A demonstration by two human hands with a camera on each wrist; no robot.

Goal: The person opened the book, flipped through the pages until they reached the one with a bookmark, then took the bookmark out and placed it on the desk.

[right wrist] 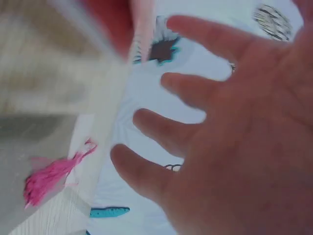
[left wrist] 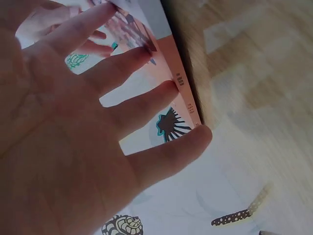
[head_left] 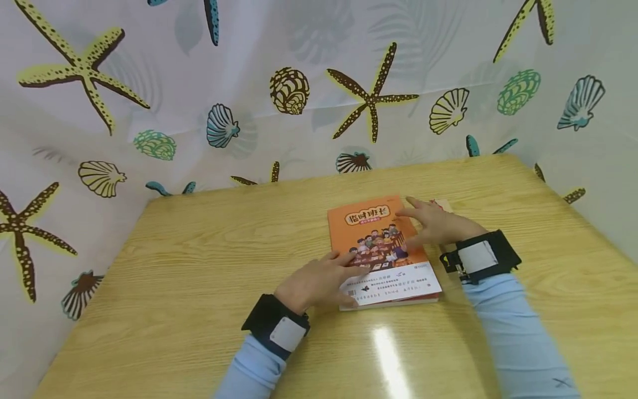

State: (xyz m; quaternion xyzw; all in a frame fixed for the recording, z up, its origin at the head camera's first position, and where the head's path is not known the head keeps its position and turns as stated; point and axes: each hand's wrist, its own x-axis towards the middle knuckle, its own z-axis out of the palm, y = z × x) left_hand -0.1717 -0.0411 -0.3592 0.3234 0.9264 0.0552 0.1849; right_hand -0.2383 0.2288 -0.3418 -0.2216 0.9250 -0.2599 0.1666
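Note:
An orange book (head_left: 366, 233) with a white lower band and cartoon figures on its cover lies closed on the wooden table. My left hand (head_left: 319, 281) reaches over its lower left side with fingers spread; in the left wrist view the straight fingertips (left wrist: 168, 90) lie along the orange book's edge (left wrist: 173, 73). Over the right side of the cover is my right hand (head_left: 438, 223), its fingers apart and extended. Partly hidden behind that hand is a flat pale item (head_left: 442, 205) with red on it. A pink tassel (right wrist: 51, 181) shows beside the right hand in the right wrist view.
The light wooden table (head_left: 224, 266) extends around the book. A white cloth (head_left: 309, 33) printed with starfish and shells hangs behind the table and along its sides. Glare (head_left: 391, 360) shines on the tabletop near the front.

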